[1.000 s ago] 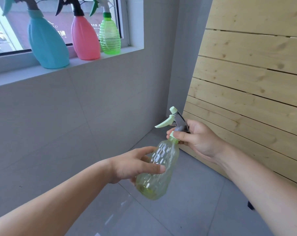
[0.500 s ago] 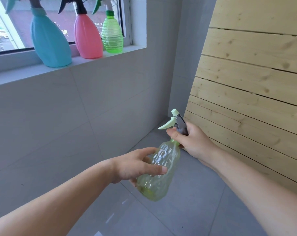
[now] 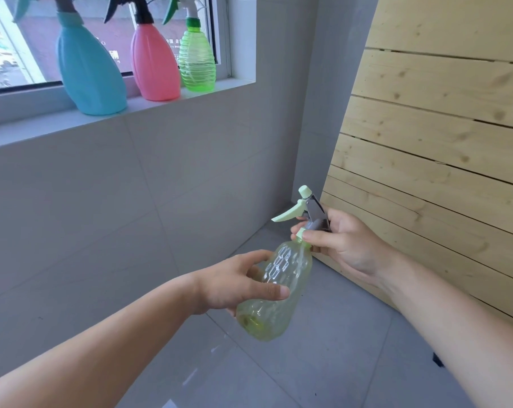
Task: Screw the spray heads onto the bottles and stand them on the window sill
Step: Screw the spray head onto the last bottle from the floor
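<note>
Left hand point(image 3: 240, 282) wraps its fingers and thumb round the pale yellow-green bottle point(image 3: 279, 293) and holds it tilted in the air over the grey floor point(image 3: 323, 363). Right hand point(image 3: 346, 245) pinches the spray head point(image 3: 304, 210) at the bottle's neck. Up on the window sill point(image 3: 43, 128) stand a blue bottle point(image 3: 87, 72), a pink bottle point(image 3: 155, 63) and a green bottle point(image 3: 196, 60), all in a row.

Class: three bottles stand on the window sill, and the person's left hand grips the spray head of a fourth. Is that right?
No: the head view shows the right hand gripping the spray head; the left hand holds the bottle.
</note>
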### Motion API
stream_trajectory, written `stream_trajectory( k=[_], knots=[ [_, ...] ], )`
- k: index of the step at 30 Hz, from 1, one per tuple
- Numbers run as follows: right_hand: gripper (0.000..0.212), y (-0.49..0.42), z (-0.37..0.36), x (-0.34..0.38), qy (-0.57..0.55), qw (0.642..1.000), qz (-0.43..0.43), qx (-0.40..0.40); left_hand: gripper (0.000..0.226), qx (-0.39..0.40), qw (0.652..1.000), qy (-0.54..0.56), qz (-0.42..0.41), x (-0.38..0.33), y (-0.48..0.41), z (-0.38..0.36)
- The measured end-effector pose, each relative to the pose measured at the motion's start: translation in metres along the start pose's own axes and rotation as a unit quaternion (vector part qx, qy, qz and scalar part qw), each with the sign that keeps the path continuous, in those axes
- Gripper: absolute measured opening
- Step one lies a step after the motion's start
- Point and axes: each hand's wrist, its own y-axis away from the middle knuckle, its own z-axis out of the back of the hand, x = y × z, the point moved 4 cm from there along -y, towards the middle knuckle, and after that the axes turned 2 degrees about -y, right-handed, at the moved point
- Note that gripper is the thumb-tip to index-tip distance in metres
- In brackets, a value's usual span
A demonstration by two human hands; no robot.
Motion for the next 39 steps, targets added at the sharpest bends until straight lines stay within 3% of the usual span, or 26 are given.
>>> stream_trajectory(
  k=[3,5,8,11,14,18,23,31,39],
  knots=[
    [0.011,0.000,-0.001,-0.004,0.038,0.998,0.007,-0.052,0.046,0.003,1.000,-0.005,0.002,0.002,-0.001,-0.003],
    [0.017,-0.002,-0.004,-0.007,0.080,0.992,0.017,-0.096,0.044,0.006,1.000,-0.003,0.002,0.002,-0.002,-0.005],
    [0.025,-0.002,-0.005,-0.006,0.048,0.997,0.003,-0.057,0.040,0.006,1.000,0.005,0.001,0.002,-0.001,-0.003],
    [0.030,0.001,-0.001,0.000,-0.001,1.000,-0.007,0.004,0.050,0.014,1.000,0.008,-0.003,0.004,-0.001,-0.001],
    [0.016,0.001,-0.002,-0.002,0.027,0.999,0.004,-0.047,0.049,0.010,1.000,0.007,-0.003,0.004,-0.002,-0.004],
    [0.016,-0.002,-0.004,-0.006,0.085,0.992,0.019,-0.093,0.045,0.002,1.000,0.000,0.001,0.004,-0.003,-0.005],
    [0.024,0.004,0.000,0.000,-0.022,0.999,-0.021,-0.019,0.046,0.016,1.000,0.018,-0.005,0.000,0.002,-0.003],
    [0.031,0.005,0.006,0.006,-0.176,0.984,-0.015,0.022,0.046,0.023,0.996,0.078,-0.039,-0.008,0.003,-0.006],
    [0.008,-0.002,-0.001,0.002,-0.103,0.990,0.048,-0.083,0.051,-0.041,0.995,0.079,-0.042,-0.008,0.000,-0.005]
  ],
)
